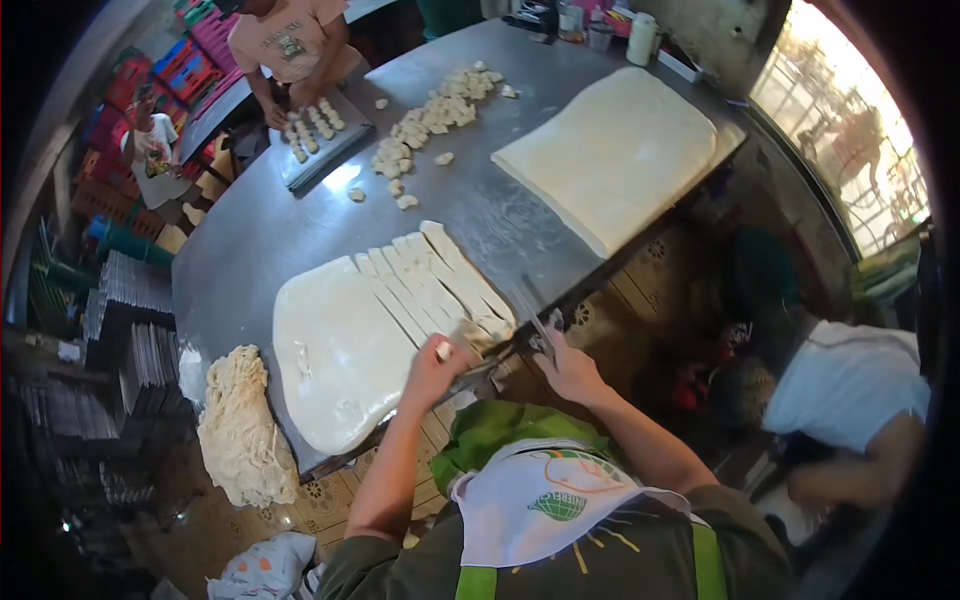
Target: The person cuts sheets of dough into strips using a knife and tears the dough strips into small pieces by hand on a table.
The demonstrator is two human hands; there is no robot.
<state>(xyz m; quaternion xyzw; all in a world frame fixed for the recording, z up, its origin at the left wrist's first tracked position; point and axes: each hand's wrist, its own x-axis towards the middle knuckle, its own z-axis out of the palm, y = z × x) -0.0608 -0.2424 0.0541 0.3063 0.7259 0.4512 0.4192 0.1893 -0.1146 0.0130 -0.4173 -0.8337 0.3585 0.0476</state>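
Observation:
My right hand [570,372] is closed round the handle of a knife [536,315], its blade smeared by motion at the table's near edge. My left hand [437,370] is closed on a small piece of dough [443,351], just over the near ends of the cut dough strips [425,275]. These strips lie side by side at the right of a thick dough slab [335,350], whose left part is whole. A rough, lumpy dough mass [245,430] hangs over the table's left edge.
A second dough sheet [620,150] covers the right of the metal table [240,250]. Loose dough pieces [430,120] lie mid-table. Across it, a person [290,45] handles a tray of dough pieces [325,140]. Another person [850,390] bends at my right. Stacked trays [135,300] stand left.

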